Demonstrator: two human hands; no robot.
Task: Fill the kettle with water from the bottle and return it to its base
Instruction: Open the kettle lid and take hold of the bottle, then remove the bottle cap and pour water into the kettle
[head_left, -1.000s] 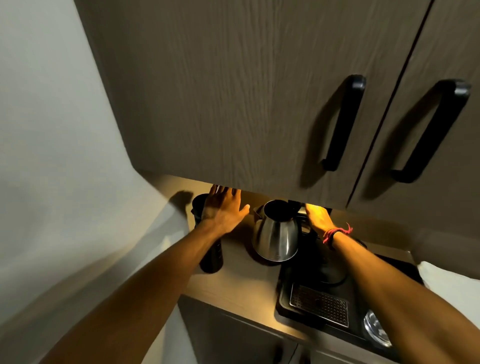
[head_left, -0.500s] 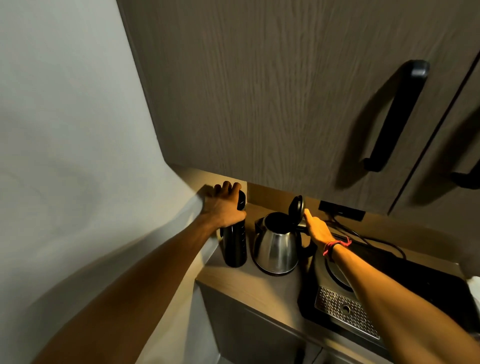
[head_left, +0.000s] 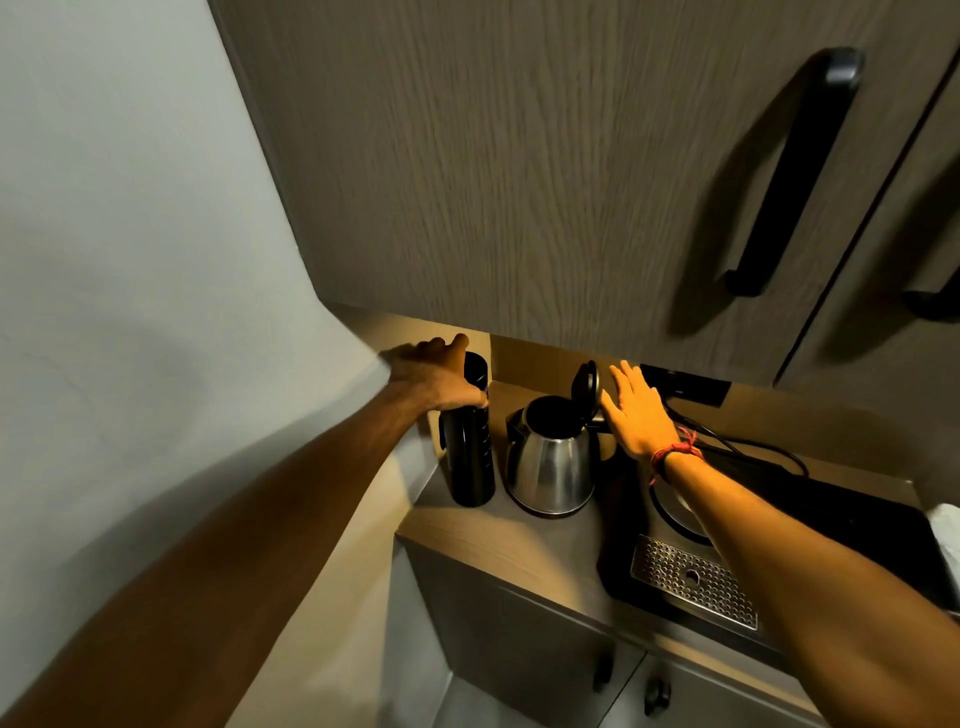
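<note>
A steel kettle (head_left: 551, 467) stands on the wooden counter (head_left: 519, 551) with its black lid (head_left: 585, 383) flipped up and its mouth open. To its left stands a tall black bottle (head_left: 470, 457). My left hand (head_left: 436, 376) is closed around the bottle's top. Just right of the raised lid, my right hand (head_left: 636, 410) hovers over the kettle's handle with fingers spread and nothing in it. The round kettle base (head_left: 675, 512) lies on a black tray (head_left: 831, 530) to the right, partly hidden by my right forearm.
Dark wooden wall cabinets (head_left: 519, 182) with black handles (head_left: 789, 171) hang low over the counter. A perforated metal drip grate (head_left: 693, 582) sits in the tray's front. A black cable (head_left: 748, 447) runs behind it. A white wall closes the left side.
My left hand went from hovering to gripping the bottle's top. The kettle lid came up, and my right hand has since let go of it and spread open.
</note>
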